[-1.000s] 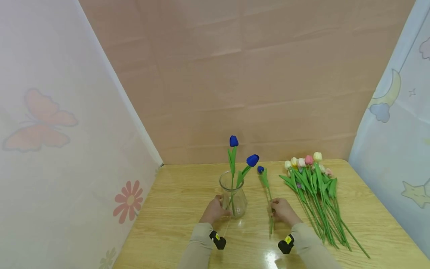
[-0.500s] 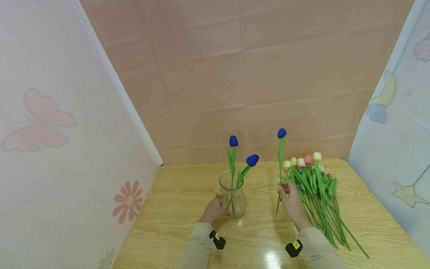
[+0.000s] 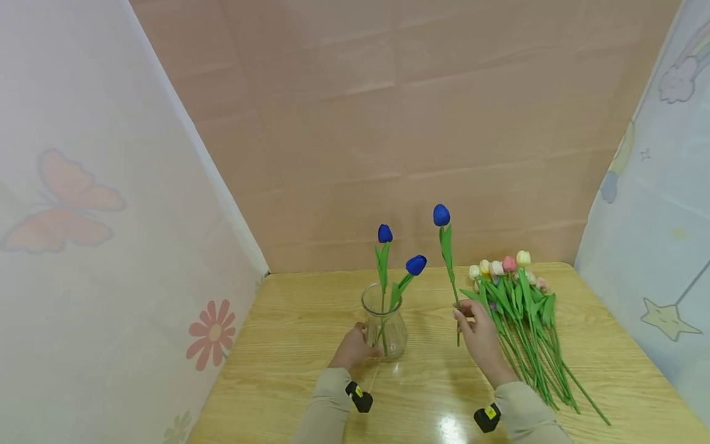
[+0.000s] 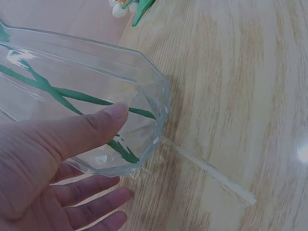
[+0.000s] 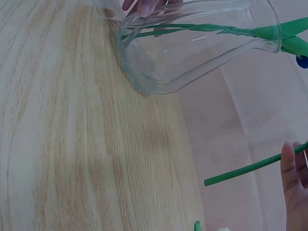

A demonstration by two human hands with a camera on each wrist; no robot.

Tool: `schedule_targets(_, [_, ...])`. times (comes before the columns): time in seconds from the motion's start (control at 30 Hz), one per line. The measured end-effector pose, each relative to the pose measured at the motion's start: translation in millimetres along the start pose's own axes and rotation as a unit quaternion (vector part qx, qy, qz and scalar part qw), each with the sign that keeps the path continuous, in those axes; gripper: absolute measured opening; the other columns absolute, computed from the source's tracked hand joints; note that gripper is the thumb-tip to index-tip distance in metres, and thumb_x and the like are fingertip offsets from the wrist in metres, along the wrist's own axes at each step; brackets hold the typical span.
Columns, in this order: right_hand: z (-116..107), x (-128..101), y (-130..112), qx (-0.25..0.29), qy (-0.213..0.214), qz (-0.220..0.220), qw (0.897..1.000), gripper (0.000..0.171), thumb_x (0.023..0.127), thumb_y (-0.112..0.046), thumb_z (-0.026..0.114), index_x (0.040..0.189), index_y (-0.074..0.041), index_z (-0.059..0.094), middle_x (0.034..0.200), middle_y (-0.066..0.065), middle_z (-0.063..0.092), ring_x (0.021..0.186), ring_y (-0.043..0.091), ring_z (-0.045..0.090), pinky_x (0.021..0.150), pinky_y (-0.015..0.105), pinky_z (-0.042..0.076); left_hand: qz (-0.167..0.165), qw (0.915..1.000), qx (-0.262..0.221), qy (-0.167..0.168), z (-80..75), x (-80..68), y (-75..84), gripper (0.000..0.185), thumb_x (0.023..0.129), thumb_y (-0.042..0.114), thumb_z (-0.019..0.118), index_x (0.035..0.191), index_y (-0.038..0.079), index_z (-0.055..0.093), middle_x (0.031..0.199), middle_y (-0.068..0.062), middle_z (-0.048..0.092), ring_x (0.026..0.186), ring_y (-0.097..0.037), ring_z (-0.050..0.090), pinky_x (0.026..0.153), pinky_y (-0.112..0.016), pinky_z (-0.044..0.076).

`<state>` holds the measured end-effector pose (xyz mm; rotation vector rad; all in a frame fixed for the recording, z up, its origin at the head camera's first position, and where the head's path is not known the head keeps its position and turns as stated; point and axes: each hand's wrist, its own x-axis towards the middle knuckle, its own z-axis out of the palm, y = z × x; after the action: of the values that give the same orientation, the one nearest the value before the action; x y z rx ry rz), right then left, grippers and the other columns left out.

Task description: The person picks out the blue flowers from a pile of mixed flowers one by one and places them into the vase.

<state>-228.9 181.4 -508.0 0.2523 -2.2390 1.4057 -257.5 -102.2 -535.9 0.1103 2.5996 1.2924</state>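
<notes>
A clear glass vase (image 3: 396,338) stands upright on the wooden table, with two blue tulips in it: an upright tulip (image 3: 385,234) and a tulip leaning right (image 3: 416,265). My left hand (image 3: 352,349) holds the vase low on its left side; in the left wrist view the thumb (image 4: 91,127) lies against the glass. To the right of the vase, my right hand (image 3: 481,338) pinches the stem of a third blue tulip (image 3: 441,215), raised off the table with its bloom up. The lower stem end (image 5: 231,175) hangs free in the right wrist view, apart from the vase.
A bunch of tulips (image 3: 524,320) in white, yellow and pink lies on the right side of the table (image 3: 299,320), blooms toward the back. Beside the vase base, a pale strip (image 4: 216,175) lies on the tabletop. Cloth walls stand behind and at both sides.
The third blue tulip has been lifted off the table by my right hand, first up and right, then slightly left toward the vase. My left hand and the vase stay put.
</notes>
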Motion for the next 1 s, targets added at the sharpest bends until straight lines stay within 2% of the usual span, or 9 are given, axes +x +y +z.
schedule_targets(0.23, [-2,-5,-25,0.000,0.007,-0.012,1.000,0.013,0.096,0.004,0.054,0.108,0.006,0.057,0.099,0.014,0.056,0.082,0.012,0.055,0.057,0.027,0.055,0.003,0.9993,0.037,-0.007,-8.7,-4.7,6.6,0.088,0.075,0.019,0.085,0.142,-0.007,0.035,0.127,-0.025,0.058,0.114,-0.040,0.058,0.096,-0.054,0.047])
schedule_targets(0.33, [-4,-7,-35,0.000,0.007,-0.016,1.000,0.012,0.095,0.005,0.055,0.107,0.008,0.057,0.098,0.015,0.057,0.081,0.011,0.056,0.058,0.028,0.055,0.015,0.9965,0.083,-0.002,-25.6,-11.5,25.2,0.092,0.073,0.018,0.086,0.145,-0.007,0.033,0.137,-0.028,0.051,0.122,-0.043,0.052,0.099,-0.055,0.046])
schedule_targets(0.43, [-5,-8,-38,0.000,0.008,-0.023,1.000,0.012,0.095,0.005,0.055,0.106,0.009,0.057,0.099,0.015,0.057,0.080,0.015,0.057,0.059,0.027,0.055,0.034,0.9863,0.156,0.042,-48.4,-22.3,56.3,0.084,0.076,0.013,0.083,0.143,-0.007,0.036,0.136,-0.030,0.049,0.116,-0.045,0.055,0.091,-0.054,0.051])
schedule_targets(0.53, [-4,-8,-38,0.004,0.007,-0.030,1.000,0.012,0.095,0.006,0.055,0.106,0.008,0.057,0.100,0.016,0.057,0.080,0.018,0.057,0.058,0.026,0.055,0.069,0.9582,0.229,0.158,-66.8,-35.8,91.5,0.066,0.081,0.012,0.077,0.136,-0.007,0.046,0.124,-0.029,0.058,0.099,-0.042,0.064,0.075,-0.049,0.057])
schedule_targets(0.6, [-4,-9,-37,0.008,0.007,-0.033,0.999,0.011,0.095,0.006,0.055,0.105,0.008,0.057,0.100,0.016,0.057,0.080,0.016,0.056,0.058,0.027,0.055,0.107,0.9282,0.250,0.254,-73.2,-44.4,113.5,0.054,0.085,0.013,0.074,0.130,-0.006,0.052,0.115,-0.025,0.063,0.091,-0.037,0.066,0.070,-0.045,0.058])
schedule_targets(0.7, [-1,-9,-37,0.015,0.012,-0.044,0.999,0.011,0.093,0.008,0.056,0.104,0.008,0.058,0.098,0.016,0.058,0.079,0.015,0.055,0.057,0.028,0.055,0.199,0.8965,0.204,0.339,-72.6,-56.6,142.2,0.046,0.089,0.013,0.070,0.127,-0.005,0.053,0.112,-0.019,0.064,0.092,-0.031,0.066,0.071,-0.039,0.058])
schedule_targets(0.8, [2,-9,-38,0.020,0.020,-0.064,0.998,0.012,0.090,0.012,0.058,0.101,0.009,0.058,0.096,0.016,0.058,0.078,0.015,0.055,0.056,0.027,0.055,0.298,0.8987,0.107,0.304,-62.1,-66.2,164.1,0.044,0.092,0.009,0.065,0.131,-0.002,0.048,0.118,-0.015,0.061,0.103,-0.027,0.063,0.084,-0.035,0.056])
schedule_targets(0.87, [4,-9,-38,0.022,0.026,-0.079,0.996,0.012,0.089,0.014,0.058,0.100,0.009,0.059,0.095,0.018,0.058,0.078,0.015,0.055,0.056,0.025,0.054,0.330,0.9150,0.046,0.228,-51.5,-70.3,173.3,0.044,0.095,0.009,0.061,0.135,0.000,0.044,0.122,-0.013,0.059,0.113,-0.025,0.059,0.093,-0.034,0.053])
schedule_targets(1.0, [7,-10,-38,0.018,0.031,-0.107,0.994,0.013,0.087,0.017,0.059,0.099,0.012,0.058,0.094,0.019,0.057,0.079,0.010,0.054,0.055,0.023,0.053,0.287,0.9555,-0.027,0.062,-25.6,-71.3,179.7,0.048,0.100,0.019,0.054,0.143,0.007,0.038,0.133,-0.009,0.054,0.122,-0.018,0.055,0.101,-0.030,0.047])
